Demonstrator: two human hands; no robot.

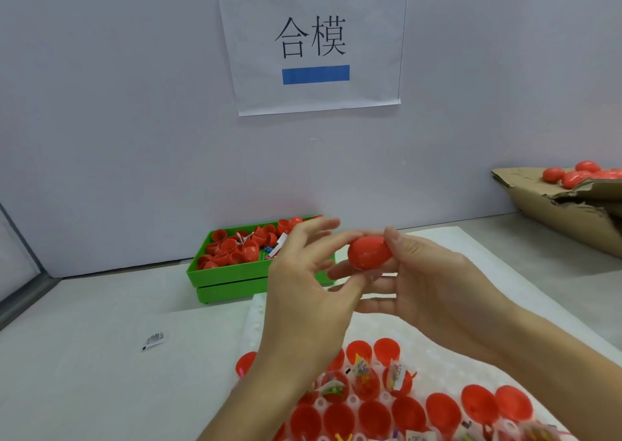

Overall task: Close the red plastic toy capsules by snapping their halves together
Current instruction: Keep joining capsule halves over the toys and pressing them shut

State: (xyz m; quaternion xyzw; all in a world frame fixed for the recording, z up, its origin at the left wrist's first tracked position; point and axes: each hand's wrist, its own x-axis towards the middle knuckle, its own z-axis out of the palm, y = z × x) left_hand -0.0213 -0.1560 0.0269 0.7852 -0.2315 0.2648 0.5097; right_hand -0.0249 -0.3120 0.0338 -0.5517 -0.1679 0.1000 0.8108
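Observation:
A closed red capsule (368,252) is held in front of me above the white tray. My right hand (434,282) grips it from the right, thumb on top and fingers underneath. My left hand (309,272) is at its left end, fingers spread and relaxed, fingertips close to the capsule; whether they touch it is unclear. Below, the white foam tray (437,309) holds several open red capsule halves (373,417), some with small bagged toys (363,371) inside.
A green bin (229,282) with loose red halves stands behind my hands on the left. A torn cardboard box (552,211) with closed red capsules (572,176) sits at the right. A small packet (154,340) lies on the table at left. A paper sign (313,40) hangs on the wall.

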